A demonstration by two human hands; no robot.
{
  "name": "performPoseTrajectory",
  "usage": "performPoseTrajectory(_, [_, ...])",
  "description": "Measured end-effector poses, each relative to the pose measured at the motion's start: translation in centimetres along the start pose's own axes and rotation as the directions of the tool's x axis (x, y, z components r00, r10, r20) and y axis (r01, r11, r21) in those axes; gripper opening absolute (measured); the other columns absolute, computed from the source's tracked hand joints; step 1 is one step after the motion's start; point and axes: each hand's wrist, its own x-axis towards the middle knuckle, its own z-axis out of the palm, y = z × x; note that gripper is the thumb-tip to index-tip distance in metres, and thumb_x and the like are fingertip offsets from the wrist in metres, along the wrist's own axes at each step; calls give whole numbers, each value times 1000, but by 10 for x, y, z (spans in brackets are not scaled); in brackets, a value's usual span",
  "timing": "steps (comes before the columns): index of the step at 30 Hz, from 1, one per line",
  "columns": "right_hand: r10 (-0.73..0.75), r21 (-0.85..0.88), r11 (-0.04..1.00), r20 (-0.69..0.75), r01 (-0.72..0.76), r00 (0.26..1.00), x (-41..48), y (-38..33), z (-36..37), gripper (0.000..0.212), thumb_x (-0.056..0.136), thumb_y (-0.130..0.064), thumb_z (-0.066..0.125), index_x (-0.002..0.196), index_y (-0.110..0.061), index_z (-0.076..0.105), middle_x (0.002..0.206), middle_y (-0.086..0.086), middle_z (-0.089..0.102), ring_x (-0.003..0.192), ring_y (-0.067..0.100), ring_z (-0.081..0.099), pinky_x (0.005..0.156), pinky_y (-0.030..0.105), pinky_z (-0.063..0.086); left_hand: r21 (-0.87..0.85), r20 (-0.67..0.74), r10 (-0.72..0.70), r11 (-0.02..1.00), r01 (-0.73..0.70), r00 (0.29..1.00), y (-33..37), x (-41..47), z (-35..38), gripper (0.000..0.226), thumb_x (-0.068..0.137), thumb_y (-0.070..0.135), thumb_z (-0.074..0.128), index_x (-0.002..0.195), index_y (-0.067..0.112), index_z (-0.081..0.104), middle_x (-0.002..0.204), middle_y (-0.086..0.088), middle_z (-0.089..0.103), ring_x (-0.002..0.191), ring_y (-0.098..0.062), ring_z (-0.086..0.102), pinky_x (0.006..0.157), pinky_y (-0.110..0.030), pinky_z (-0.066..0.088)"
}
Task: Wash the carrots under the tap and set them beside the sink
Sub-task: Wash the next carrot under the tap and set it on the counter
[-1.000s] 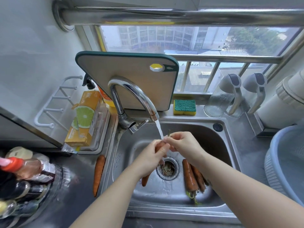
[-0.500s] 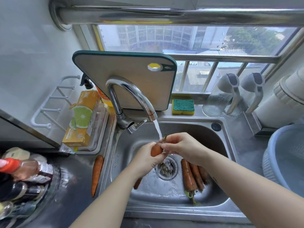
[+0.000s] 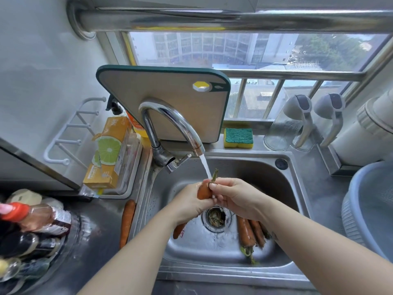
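Over the middle of the sink [image 3: 255,175], the held carrot [image 3: 203,191] sits under the stream [image 3: 205,167] from the tap [image 3: 182,124]. Its stalk end is up, and what appears to be its tip shows below the left wrist.

The left hand [image 3: 189,204] wraps curled fingers round the carrot's body. The right hand [image 3: 234,199] pinches the crown, thumb and fingertips pressed together just under the green stub [image 3: 214,175].

One counter carrot [image 3: 127,222] lies just beside the sink's left rim. The sink carrots [image 3: 246,231] lie inside at its right, probably unwashed.

A wet carrot is stiff and light but slick. It should hold best round the thick upper half, with a full wrap rather than fingertips. The stub looks soft and may tear if it takes the weight, and the taper will tend to slide out downward.
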Motion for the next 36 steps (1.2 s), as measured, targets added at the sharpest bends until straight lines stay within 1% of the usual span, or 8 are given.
performPoseTrajectory(3, [-125,-297,952,-144,77,982,2,-1,4,12,87,-12,65,81,-4,73,69,5,62,53,5,44,62,21,42,215,-41,9,977,0,999,-3,3,5,21,84,25,67,103,31,62,89,11,68,82,-3,63,69,-18,48])
performPoseTrajectory(6, [-307,-573,815,-298,88,904,11,-1,10,32,85,-28,68,67,-1,68,63,7,60,57,9,47,63,27,42,261,-139,-1,965,37,990,-3,4,15,25,84,28,67,107,29,59,96,9,65,89,-10,62,66,-17,43])
performPoseTrajectory(10, [-206,-385,920,-313,74,927,21,-5,12,34,92,-25,60,78,4,70,71,14,65,65,19,59,71,34,50,168,-294,-5,984,57,956,-2,3,15,35,84,40,66,105,21,46,86,16,56,77,-1,55,60,-12,40])
performPoseTrajectory(15, [-47,-80,996,-107,39,993,9,-11,4,17,96,-9,52,90,-4,67,84,10,64,77,15,61,78,24,53,187,-298,32,982,25,954,-10,1,6,23,92,41,54,102,23,44,81,9,57,69,-10,58,64,-27,46])
performPoseTrajectory(21, [-70,-333,943,-230,-11,971,2,-15,-1,16,95,-17,56,102,-10,69,84,3,68,75,9,61,70,19,49,102,-178,-27,994,46,984,-14,5,7,16,99,29,42,109,23,54,92,7,60,83,-10,56,81,-31,48])
performPoseTrajectory(28, [-66,-370,929,-182,-6,981,0,-2,2,17,93,-19,57,105,-17,70,105,-4,70,101,3,60,80,17,37,-183,-186,-180,972,146,966,-10,8,11,33,103,28,27,94,20,57,72,-3,57,58,-13,49,57,-25,41])
performPoseTrajectory(31, [-33,-127,992,-119,18,992,5,9,9,16,95,-11,53,102,-7,67,90,10,62,87,19,58,82,27,44,-219,-212,-203,963,156,956,-6,12,14,40,102,30,26,85,15,59,61,-4,55,48,-14,46,48,-23,37])
performPoseTrajectory(36, [49,208,978,-268,8,962,9,10,20,3,88,-6,62,87,-3,62,73,12,62,62,22,59,52,25,51,-135,-268,-200,976,169,942,-6,15,22,53,102,33,24,67,11,56,51,-5,52,40,-16,43,43,-21,34])
